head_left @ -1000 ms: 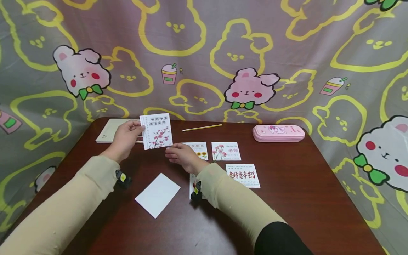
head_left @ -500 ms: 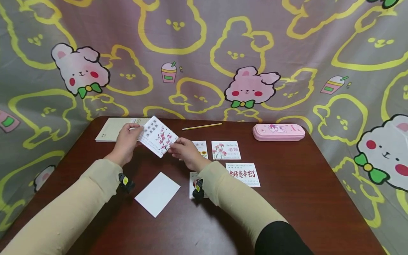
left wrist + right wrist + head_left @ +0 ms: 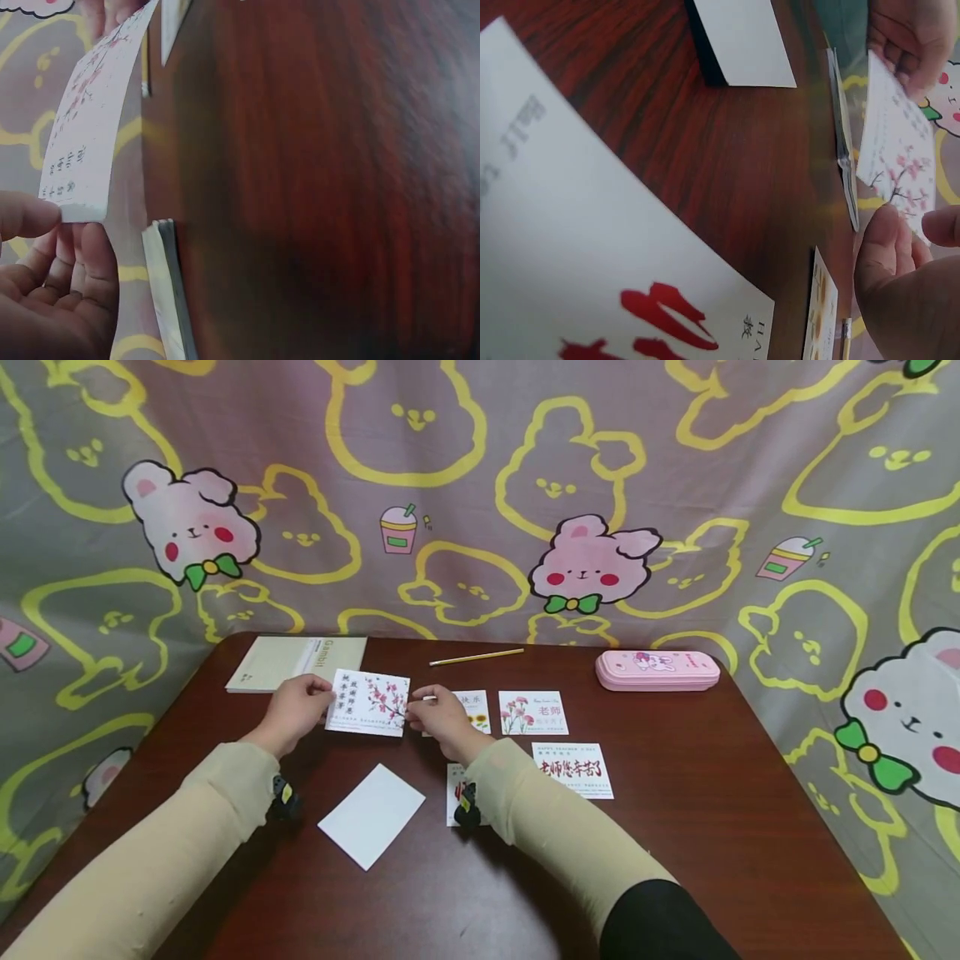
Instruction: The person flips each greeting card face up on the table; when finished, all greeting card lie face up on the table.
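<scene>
A white greeting card printed with pink blossoms and dark characters is held up over the table between both hands. My left hand pinches its left edge, the thumb on the printed face and fingers behind, as the left wrist view shows. On the opposite edge, my right hand pinches the card near the blossom branch. Below the hands lies a blank white card, turned at an angle. A sunflower card is partly covered by the right hand, and a card with red writing by the right wrist.
At the back left lies a cream notebook marked "Gambit". A yellow pencil is at the back edge. Right of the hands are a carnation card, another red-lettered card and a pink pencil case. A patterned curtain hangs behind.
The blossom card has turned from upright to sideways and come lower, uncovering the notebook. My right hand has come to its right edge and now pinches it; the left hand has kept its grip.
</scene>
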Action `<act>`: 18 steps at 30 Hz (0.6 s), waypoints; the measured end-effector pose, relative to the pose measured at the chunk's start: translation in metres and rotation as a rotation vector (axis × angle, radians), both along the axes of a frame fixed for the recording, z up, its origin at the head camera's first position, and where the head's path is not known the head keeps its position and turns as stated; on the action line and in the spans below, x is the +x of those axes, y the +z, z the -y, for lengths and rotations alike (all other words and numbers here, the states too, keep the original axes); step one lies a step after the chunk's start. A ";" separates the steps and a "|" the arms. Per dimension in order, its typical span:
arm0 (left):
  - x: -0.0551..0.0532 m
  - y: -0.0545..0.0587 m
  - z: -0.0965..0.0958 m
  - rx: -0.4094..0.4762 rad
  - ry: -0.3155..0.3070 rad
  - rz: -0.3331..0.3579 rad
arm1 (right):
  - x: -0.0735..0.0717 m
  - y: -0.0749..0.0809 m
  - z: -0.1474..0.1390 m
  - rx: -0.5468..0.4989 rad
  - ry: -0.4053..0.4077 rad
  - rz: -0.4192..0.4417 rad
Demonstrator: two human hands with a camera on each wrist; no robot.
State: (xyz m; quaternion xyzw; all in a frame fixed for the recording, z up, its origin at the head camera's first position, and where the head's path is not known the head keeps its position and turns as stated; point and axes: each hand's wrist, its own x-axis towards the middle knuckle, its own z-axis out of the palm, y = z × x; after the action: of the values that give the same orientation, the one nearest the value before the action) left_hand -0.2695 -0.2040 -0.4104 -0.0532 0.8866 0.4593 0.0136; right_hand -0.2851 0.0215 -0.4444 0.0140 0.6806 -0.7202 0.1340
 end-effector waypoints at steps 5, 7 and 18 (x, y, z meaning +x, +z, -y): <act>0.000 -0.005 0.005 -0.045 -0.048 0.096 | 0.000 0.001 0.000 0.032 0.019 0.010; 0.000 -0.008 0.006 -0.065 -0.080 0.147 | 0.000 0.002 0.001 0.040 0.033 0.032; 0.004 -0.010 0.002 -0.166 -0.193 0.195 | 0.002 0.004 0.003 0.014 0.098 0.110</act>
State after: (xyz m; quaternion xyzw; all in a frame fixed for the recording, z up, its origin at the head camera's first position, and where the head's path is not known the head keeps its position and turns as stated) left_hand -0.2653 -0.2055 -0.4203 -0.0132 0.9170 0.3738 0.1390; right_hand -0.2827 0.0188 -0.4403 0.0210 0.6770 -0.7062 0.2062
